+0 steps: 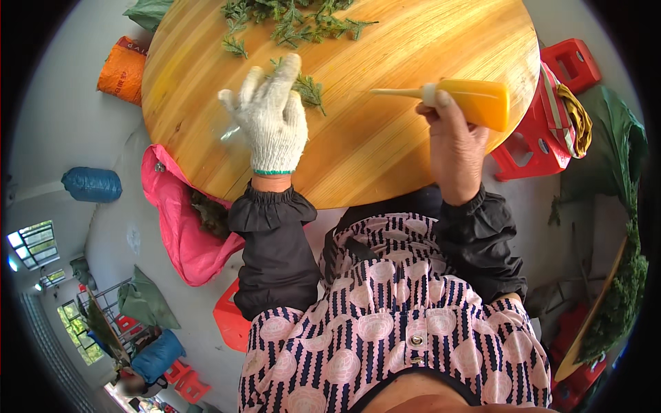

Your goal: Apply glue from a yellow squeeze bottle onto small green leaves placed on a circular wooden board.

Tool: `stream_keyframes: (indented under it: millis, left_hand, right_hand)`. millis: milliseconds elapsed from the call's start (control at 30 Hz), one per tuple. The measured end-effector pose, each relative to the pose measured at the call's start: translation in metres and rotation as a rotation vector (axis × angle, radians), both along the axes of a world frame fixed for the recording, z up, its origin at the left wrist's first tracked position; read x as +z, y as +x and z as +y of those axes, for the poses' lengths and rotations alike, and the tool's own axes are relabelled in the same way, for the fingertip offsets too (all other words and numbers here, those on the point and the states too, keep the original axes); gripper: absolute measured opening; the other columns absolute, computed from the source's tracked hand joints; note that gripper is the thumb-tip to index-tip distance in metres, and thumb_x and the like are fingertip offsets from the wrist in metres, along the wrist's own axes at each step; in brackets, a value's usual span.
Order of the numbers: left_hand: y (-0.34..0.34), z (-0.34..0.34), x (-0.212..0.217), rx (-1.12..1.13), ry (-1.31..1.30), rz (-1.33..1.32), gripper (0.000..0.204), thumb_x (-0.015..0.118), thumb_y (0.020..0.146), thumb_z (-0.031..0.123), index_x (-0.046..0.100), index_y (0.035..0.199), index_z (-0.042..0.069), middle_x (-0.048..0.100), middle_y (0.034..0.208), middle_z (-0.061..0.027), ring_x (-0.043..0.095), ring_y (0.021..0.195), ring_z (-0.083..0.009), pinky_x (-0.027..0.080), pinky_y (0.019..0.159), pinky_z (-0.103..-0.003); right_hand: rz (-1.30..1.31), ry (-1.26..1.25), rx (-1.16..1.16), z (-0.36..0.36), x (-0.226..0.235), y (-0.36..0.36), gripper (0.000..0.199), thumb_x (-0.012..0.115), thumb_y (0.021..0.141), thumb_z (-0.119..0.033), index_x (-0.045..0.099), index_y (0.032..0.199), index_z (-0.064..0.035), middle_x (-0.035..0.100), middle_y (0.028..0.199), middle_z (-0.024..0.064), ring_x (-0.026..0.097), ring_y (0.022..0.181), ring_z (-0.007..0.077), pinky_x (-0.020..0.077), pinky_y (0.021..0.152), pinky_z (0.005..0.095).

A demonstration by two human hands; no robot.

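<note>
patterned apron (385, 330) nearest, round wooden table (385, 158) — green sprigs (296, 24), right grip (458, 141) clamped on orange squeeze bottle (475, 100), gloved left grip (272, 117) spread apart

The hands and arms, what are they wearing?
The left hand wears a white knitted glove with a green-edged cuff. The right hand is bare. Both forearms have black sleeve covers, gathered with a frill at the wrists.
</note>
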State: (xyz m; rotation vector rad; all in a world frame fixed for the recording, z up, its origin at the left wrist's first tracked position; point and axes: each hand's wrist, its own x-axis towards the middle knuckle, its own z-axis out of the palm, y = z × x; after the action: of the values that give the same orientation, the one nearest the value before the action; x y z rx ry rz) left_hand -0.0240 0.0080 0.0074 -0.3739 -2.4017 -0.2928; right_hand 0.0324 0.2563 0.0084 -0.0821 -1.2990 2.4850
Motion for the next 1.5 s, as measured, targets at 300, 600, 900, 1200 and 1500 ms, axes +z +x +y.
stream_keyframes:
  millis: [300, 600, 900, 1200, 1500]
  left_hand:
    - [0.008, 0.036, 0.016, 0.137, -0.123, -0.202, 0.058, 0.077, 0.081, 0.021, 0.064, 0.135, 0.005, 0.071, 0.072, -0.0034, 0.066, 0.068, -0.025, 0.046, 0.078, -0.04]
    - [0.061, 0.02, 0.023, -0.223, 0.311, -0.227, 0.049, 0.072, 0.08, -0.004, 0.065, 0.129, 0.001, 0.073, 0.113, -0.018, 0.068, 0.107, -0.0309, 0.049, 0.101, -0.044]
    - [0.153, -0.142, 0.012, 0.787, 0.604, -0.041, 0.029, 0.062, 0.091, 0.017, 0.065, 0.114, -0.001, 0.065, 0.132, -0.0264, 0.07, 0.101, -0.0372, 0.053, 0.087, -0.045]
    - [0.082, -0.084, 0.023, 0.374, 0.691, -0.247, 0.055, 0.065, 0.097, 0.005, 0.05, 0.148, -0.006, 0.062, 0.091, 0.0048, 0.053, 0.074, -0.0036, 0.048, 0.072, -0.02]
    - [0.002, 0.003, -0.014, 0.29, 0.403, -0.415, 0.074, 0.075, 0.089, 0.01, 0.045, 0.156, 0.012, 0.072, 0.088, -0.005, 0.059, 0.064, -0.0109, 0.053, 0.066, -0.03]
  right_hand:
    - [0.011, -0.23, -0.043, 0.021, -0.019, -0.009, 0.02, 0.074, 0.095, -0.011, 0.068, 0.11, 0.0005, 0.071, 0.101, 0.0076, 0.066, 0.089, 0.0169, 0.0544, 0.082, 0.0334]
    - [0.012, -0.269, -0.011, 0.006, -0.017, -0.013, 0.015, 0.069, 0.098, -0.009, 0.066, 0.11, -0.0015, 0.07, 0.101, 0.0088, 0.065, 0.086, 0.0182, 0.0538, 0.078, 0.0334]
    - [0.001, -0.245, 0.075, 0.012, -0.021, -0.013, 0.016, 0.068, 0.099, -0.01, 0.065, 0.113, -0.0037, 0.07, 0.104, 0.0082, 0.064, 0.088, 0.0186, 0.0531, 0.08, 0.0349]
    - [0.018, -0.208, 0.024, 0.01, -0.018, -0.008, 0.016, 0.069, 0.098, -0.01, 0.066, 0.111, -0.0009, 0.07, 0.101, 0.0089, 0.064, 0.083, 0.0182, 0.0534, 0.08, 0.0349]
    - [-0.029, -0.271, 0.042, 0.007, -0.019, -0.006, 0.016, 0.07, 0.098, -0.01, 0.067, 0.11, -0.0004, 0.07, 0.1, 0.0077, 0.064, 0.086, 0.0176, 0.0532, 0.081, 0.0352]
